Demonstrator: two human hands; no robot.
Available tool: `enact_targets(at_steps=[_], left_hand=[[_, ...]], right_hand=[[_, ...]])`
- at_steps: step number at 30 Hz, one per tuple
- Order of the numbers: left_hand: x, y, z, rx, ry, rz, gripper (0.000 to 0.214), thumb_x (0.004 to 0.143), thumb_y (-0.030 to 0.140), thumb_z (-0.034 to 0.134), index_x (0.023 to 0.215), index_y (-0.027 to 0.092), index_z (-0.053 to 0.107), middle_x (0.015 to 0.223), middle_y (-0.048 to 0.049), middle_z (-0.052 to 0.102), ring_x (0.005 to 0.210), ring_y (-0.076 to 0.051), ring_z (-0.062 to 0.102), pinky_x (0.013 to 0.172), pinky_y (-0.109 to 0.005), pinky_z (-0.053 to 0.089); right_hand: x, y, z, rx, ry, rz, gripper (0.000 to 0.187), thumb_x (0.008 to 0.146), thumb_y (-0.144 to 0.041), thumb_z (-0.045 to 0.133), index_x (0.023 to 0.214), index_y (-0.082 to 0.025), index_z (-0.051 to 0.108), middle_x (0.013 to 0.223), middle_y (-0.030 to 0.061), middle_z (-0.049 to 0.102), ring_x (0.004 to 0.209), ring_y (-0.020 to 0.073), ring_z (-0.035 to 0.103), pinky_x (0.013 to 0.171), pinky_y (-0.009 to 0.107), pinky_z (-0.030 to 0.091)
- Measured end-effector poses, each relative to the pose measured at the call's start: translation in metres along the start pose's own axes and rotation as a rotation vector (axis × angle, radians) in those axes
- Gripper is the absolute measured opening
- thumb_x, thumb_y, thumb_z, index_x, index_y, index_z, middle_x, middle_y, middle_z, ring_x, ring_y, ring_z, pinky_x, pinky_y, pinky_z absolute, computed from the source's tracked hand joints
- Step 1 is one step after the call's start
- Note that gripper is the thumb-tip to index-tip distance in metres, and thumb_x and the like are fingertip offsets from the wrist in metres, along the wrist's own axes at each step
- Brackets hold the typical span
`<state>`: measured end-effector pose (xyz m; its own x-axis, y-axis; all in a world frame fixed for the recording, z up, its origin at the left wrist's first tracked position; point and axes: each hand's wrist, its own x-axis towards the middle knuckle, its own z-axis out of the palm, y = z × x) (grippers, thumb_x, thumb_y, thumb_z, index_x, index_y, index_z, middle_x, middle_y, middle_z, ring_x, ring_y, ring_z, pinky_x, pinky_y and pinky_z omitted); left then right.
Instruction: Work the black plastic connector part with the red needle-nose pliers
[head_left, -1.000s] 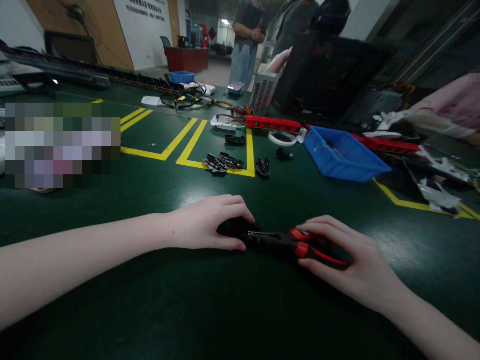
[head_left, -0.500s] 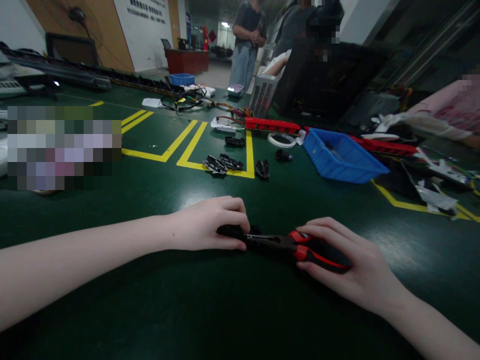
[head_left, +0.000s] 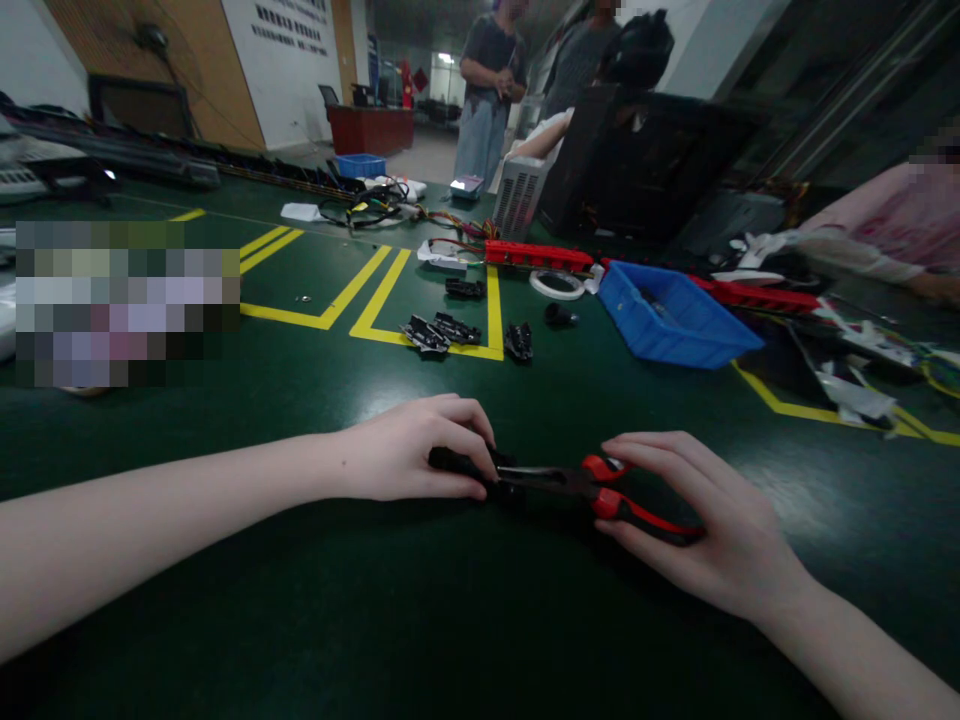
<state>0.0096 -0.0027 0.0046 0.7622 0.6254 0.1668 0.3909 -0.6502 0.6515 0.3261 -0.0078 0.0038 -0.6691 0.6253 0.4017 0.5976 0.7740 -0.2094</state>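
My left hand is closed around a small black part, mostly hidden under its fingers. In my right hand is a pair of long-nose pliers with red and black handles, fingers on the upper grip and thumb along the lower one. The plier tips reach the black part right beside my left fingertips. Whether the jaws pinch it I cannot tell. Farther up the table lie several similar-looking black parts.
A blue bin stands at the right, beside a white ring and a red strip. Yellow tape marks the green table. People stand beyond it; another person's sleeve is at right.
The plier handles have spread a little, and the upper fingers of my right hand have lifted slightly. My left hand stays almost where it was. The view has shifted slightly.
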Motion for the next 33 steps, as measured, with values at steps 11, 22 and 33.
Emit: enact_targets(at_steps=[11, 22, 33], left_hand=[[0.001, 0.002, -0.001, -0.034, 0.018, 0.002, 0.013, 0.089, 0.022, 0.065, 0.101, 0.019, 0.070, 0.118, -0.0074, 0.057, 0.104, -0.021, 0.059, 0.091, -0.035, 0.050], [0.001, 0.005, 0.001, -0.037, -0.001, 0.008, 0.010, 0.092, 0.017, 0.059, 0.102, 0.016, 0.062, 0.123, -0.0092, 0.055, 0.105, -0.021, 0.060, 0.086, -0.034, 0.051], [0.003, 0.006, 0.005, -0.008, -0.019, -0.003, 0.013, 0.090, 0.018, 0.062, 0.103, 0.019, 0.061, 0.125, -0.0079, 0.055, 0.102, -0.022, 0.061, 0.083, -0.034, 0.051]], right_hand=[[-0.001, -0.001, 0.005, -0.128, -0.003, -0.099, 0.049, 0.083, -0.037, 0.066, 0.127, -0.022, 0.052, 0.111, 0.0123, 0.064, 0.097, 0.0268, 0.064, 0.078, 0.041, 0.055], [0.003, -0.011, 0.000, -0.123, -0.047, -0.053, 0.039, 0.083, -0.039, 0.064, 0.116, -0.019, 0.055, 0.103, 0.0105, 0.064, 0.083, 0.0213, 0.065, 0.069, 0.034, 0.056], [0.006, -0.018, -0.004, -0.089, -0.058, -0.001, 0.033, 0.081, -0.038, 0.066, 0.106, -0.018, 0.058, 0.098, 0.0087, 0.065, 0.081, 0.0202, 0.064, 0.070, 0.033, 0.054]])
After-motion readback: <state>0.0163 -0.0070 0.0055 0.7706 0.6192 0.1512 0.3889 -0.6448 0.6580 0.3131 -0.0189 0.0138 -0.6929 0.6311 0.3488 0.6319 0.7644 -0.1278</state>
